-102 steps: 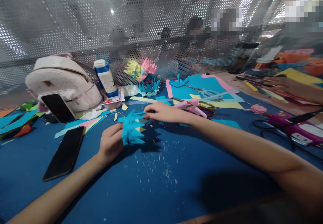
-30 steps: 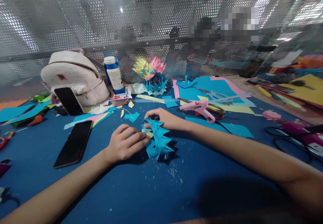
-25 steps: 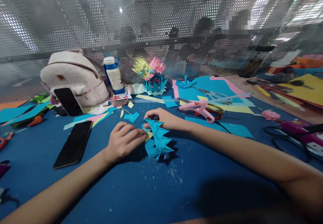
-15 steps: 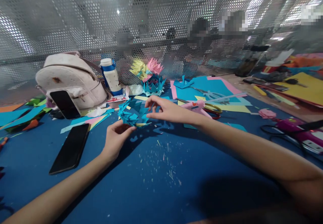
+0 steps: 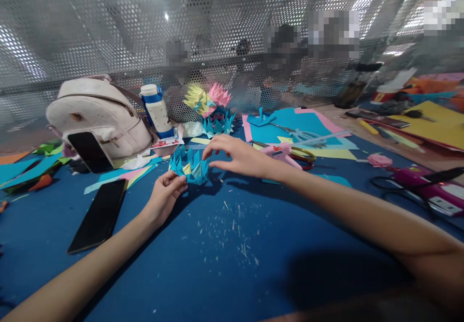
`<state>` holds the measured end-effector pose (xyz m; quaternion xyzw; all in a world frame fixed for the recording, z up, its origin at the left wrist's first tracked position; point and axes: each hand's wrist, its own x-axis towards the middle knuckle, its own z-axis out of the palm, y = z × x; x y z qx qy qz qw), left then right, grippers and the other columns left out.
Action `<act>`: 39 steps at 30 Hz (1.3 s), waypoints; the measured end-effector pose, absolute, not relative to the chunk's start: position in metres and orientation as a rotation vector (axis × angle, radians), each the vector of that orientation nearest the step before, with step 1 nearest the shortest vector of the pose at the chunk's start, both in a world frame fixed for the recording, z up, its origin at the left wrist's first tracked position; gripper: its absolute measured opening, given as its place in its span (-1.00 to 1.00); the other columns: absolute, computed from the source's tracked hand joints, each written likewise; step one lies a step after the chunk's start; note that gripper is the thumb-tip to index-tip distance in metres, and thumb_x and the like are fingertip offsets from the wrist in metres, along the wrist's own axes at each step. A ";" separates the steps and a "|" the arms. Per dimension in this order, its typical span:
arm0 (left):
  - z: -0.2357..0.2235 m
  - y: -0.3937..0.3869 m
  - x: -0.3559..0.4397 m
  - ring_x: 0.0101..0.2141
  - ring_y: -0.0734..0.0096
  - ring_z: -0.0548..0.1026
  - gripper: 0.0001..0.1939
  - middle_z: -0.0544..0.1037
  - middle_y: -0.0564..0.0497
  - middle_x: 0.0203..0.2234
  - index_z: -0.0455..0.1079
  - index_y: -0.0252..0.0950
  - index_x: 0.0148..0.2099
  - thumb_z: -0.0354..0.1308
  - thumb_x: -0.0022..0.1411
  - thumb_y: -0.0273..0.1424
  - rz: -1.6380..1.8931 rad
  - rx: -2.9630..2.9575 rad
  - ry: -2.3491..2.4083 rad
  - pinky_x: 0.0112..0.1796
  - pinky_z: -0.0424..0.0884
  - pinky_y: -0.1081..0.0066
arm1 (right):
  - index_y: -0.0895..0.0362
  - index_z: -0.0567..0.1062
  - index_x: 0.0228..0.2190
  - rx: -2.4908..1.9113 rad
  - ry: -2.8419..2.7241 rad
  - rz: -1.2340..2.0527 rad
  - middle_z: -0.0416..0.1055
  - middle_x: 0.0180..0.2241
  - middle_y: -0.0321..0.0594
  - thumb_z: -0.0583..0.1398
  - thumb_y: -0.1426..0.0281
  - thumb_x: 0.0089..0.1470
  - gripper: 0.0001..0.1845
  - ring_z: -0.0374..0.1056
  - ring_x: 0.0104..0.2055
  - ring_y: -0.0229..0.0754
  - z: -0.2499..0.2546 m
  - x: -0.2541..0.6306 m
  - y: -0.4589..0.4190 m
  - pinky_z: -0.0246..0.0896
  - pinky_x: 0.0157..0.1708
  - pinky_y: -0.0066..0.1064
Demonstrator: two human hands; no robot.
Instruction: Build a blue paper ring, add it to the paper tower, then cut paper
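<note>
A blue folded-paper lotus ring (image 5: 192, 171) with pointed petals and a small yellow piece stands upright on the blue table. At its lower left side, my left hand (image 5: 168, 194) pinches the paper between thumb and fingers. Over the right rim reaches my right hand (image 5: 235, 156), its fingers curved and apart from the thumb. The fingertips are at the petals; whether they press on them I cannot tell. Behind it sits a finished-looking paper lotus (image 5: 218, 121) in blue, with yellow and pink blooms above. A pink glue gun (image 5: 281, 153) lies just beyond my right wrist.
At the left are a pale backpack (image 5: 97, 114), a phone leaning on it, a flat black phone (image 5: 97, 215) and a bottle (image 5: 156, 111). Blue and pink sheets (image 5: 308, 121) with scissors lie behind the glue gun. A purple power strip (image 5: 427, 191) with cables is at right.
The blue paper lotus ring has turned from a tilted pose to upright on the table, showing its petals from the side. My right fingers have come down closer to its rim.
</note>
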<state>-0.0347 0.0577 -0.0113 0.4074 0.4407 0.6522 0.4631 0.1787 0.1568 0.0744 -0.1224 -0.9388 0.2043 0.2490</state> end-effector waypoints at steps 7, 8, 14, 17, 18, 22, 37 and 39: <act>-0.013 0.059 -0.037 -0.60 0.62 0.32 -0.53 0.27 0.21 -0.67 0.19 -0.29 -0.55 0.49 -0.10 -0.30 1.589 0.974 1.056 -0.47 0.40 0.53 | 0.11 0.58 -0.22 -0.278 -2.542 0.739 0.46 -0.23 -0.22 0.20 0.39 0.19 -0.84 0.32 -0.18 -0.22 0.083 0.179 0.153 0.15 -0.16 -0.37; -0.013 0.059 -0.037 -0.60 0.62 0.33 -0.53 0.26 0.21 -0.67 0.19 -0.29 -0.55 0.50 -0.10 -0.30 1.588 0.972 1.052 -0.46 0.41 0.53 | 0.11 0.58 -0.22 -0.271 -2.543 0.737 0.46 -0.23 -0.22 0.19 0.40 0.19 -0.84 0.32 -0.18 -0.22 0.083 0.180 0.152 0.15 -0.14 -0.36; -0.014 0.058 -0.038 -0.58 0.63 0.37 -0.55 0.29 0.22 -0.65 0.24 -0.30 -0.53 0.52 -0.12 -0.30 1.572 0.937 1.043 -0.40 0.46 0.53 | 0.14 0.59 -0.25 -0.349 -2.596 0.541 0.46 -0.25 -0.19 0.18 0.44 0.19 -0.84 0.32 -0.16 -0.18 0.084 0.185 0.161 0.13 -0.10 -0.33; -0.017 0.058 -0.039 -0.57 0.62 0.38 -0.56 0.31 0.20 -0.64 0.26 -0.31 -0.53 0.52 -0.12 -0.29 1.564 0.932 1.041 -0.40 0.45 0.54 | 0.13 0.59 -0.28 -0.358 -2.695 0.459 0.43 -0.27 -0.18 0.19 0.39 0.21 -0.84 0.29 -0.16 -0.16 0.083 0.187 0.167 0.11 -0.11 -0.31; -0.018 0.058 -0.039 -0.57 0.61 0.38 -0.56 0.32 0.20 -0.64 0.26 -0.31 -0.53 0.52 -0.13 -0.29 1.559 0.933 1.041 -0.40 0.45 0.54 | 0.13 0.59 -0.28 -0.356 -2.710 0.460 0.43 -0.27 -0.17 0.19 0.37 0.22 -0.83 0.29 -0.16 -0.15 0.083 0.188 0.167 0.11 -0.11 -0.31; -0.020 0.057 -0.040 -0.54 0.59 0.39 -0.58 0.35 0.17 -0.63 0.31 -0.31 -0.52 0.53 -0.12 -0.28 1.525 0.946 1.045 -0.40 0.42 0.55 | 0.15 0.57 -0.29 -0.370 -2.680 0.481 0.46 -0.26 -0.18 0.18 0.36 0.23 -0.83 0.31 -0.18 -0.17 0.085 0.189 0.167 0.12 -0.12 -0.33; -0.017 0.055 -0.038 -0.57 0.57 0.28 -0.67 0.34 0.14 -0.63 0.48 -0.32 -0.41 0.51 -0.08 -0.24 1.423 1.084 1.056 -0.52 0.26 0.57 | 0.13 0.55 -0.20 -0.439 -2.681 0.457 0.52 -0.18 -0.20 0.16 0.41 0.22 -0.83 0.36 -0.13 -0.17 0.082 0.191 0.169 0.17 -0.13 -0.34; -0.016 0.054 -0.037 -0.55 0.56 0.31 -0.67 0.39 0.11 -0.60 0.47 -0.33 -0.43 0.51 -0.10 -0.25 1.414 1.102 1.070 -0.50 0.30 0.56 | 0.13 0.54 -0.17 -0.443 -2.680 0.463 0.52 -0.15 -0.19 0.15 0.41 0.21 -0.81 0.36 -0.11 -0.17 0.081 0.191 0.169 0.18 -0.12 -0.33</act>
